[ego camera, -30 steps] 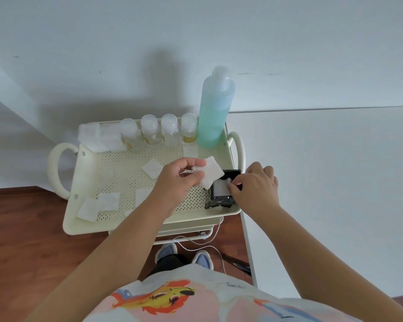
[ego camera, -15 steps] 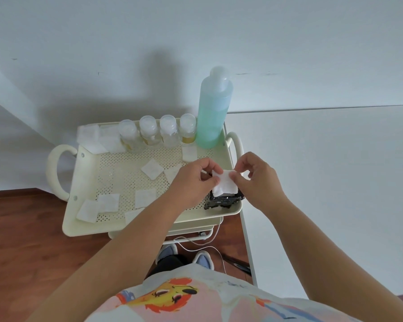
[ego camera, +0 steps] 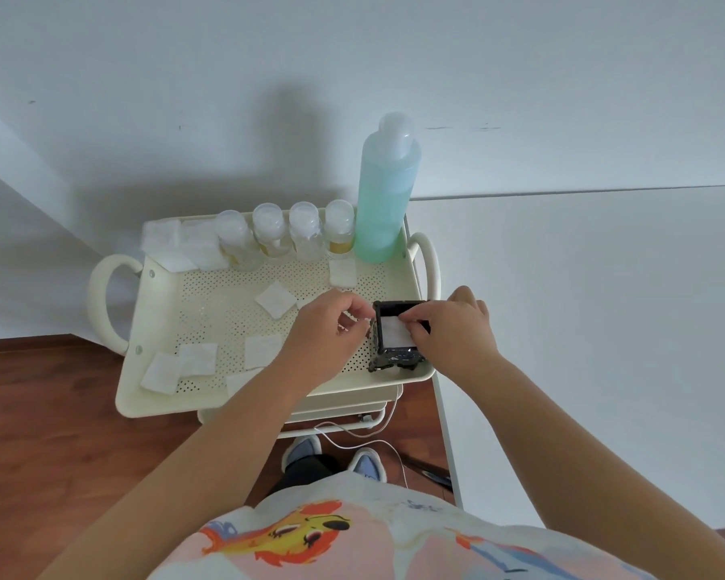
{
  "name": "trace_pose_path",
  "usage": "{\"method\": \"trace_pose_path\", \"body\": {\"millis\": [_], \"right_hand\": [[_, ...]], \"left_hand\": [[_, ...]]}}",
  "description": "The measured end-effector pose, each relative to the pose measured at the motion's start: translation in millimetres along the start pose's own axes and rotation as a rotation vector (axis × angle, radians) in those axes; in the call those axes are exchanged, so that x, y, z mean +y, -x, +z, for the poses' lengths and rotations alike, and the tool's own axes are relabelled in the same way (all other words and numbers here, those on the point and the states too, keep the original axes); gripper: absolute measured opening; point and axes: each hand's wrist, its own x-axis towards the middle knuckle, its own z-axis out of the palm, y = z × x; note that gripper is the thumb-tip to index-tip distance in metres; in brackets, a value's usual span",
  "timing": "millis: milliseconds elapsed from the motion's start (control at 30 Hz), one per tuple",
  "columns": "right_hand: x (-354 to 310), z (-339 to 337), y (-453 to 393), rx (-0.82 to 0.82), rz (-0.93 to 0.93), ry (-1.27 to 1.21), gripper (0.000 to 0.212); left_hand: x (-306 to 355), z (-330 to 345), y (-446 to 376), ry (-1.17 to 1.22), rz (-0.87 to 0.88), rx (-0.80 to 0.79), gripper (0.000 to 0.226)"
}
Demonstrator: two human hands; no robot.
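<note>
The right hand (ego camera: pixel 448 328) pinches a white square cotton pad (ego camera: pixel 394 331) between thumb and fingertips, its grip closed on the pad's right edge. The pad lies in the open top of a small black plastic holder (ego camera: pixel 396 357). The holder stands directly under that grip, at the near right corner of a cream perforated metal tray (ego camera: pixel 210 295). The left hand (ego camera: pixel 331 328) hovers just left of the holder with its fingers curled. Only a pale fleck shows between its fingertips, so it cannot be told whether this grip holds anything.

The step in hand looks like seating the pad in the holder. The pad is inside the black walls but not yet let go. The next move probably calls for pressing the pad down flat so its corners clear the walls, then opening the pinch without lifting the pad out. The holder looks light and sits close to the tray's rim, so the left hand may need to steady it.

Other loose cotton squares (ego camera: pixel 275 299) lie on the tray to the left of the left grip. Four small clear jars (ego camera: pixel 306 232) and a tall bottle of blue-green liquid (ego camera: pixel 388 194) stand beyond both grips. A white tabletop (ego camera: pixel 582 328) lies to the right of the right grip.
</note>
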Motion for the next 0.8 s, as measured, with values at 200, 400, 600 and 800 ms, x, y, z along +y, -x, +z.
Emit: {"method": "trace_pose_path", "body": {"millis": [200, 400, 600, 800], "right_hand": [[-7, -8, 7, 0.040, -0.137, 0.206, 0.024], [-24, -31, -24, 0.131, -0.185, 0.106, 0.019], [-68, -12, -105, -0.329, -0.290, 0.111, 0.025], [-70, 44, -145, -0.576, -0.204, 0.310, 0.063]], "left_hand": [[-38, -25, 14, -0.055, -0.137, 0.069, 0.009], [-84, -34, 2, -0.278, -0.170, -0.031, 0.014], [-100, -13, -14, -0.806, 0.068, -0.231, 0.039], [-112, -4, -7, -0.665, 0.011, -0.105, 0.039]]}}
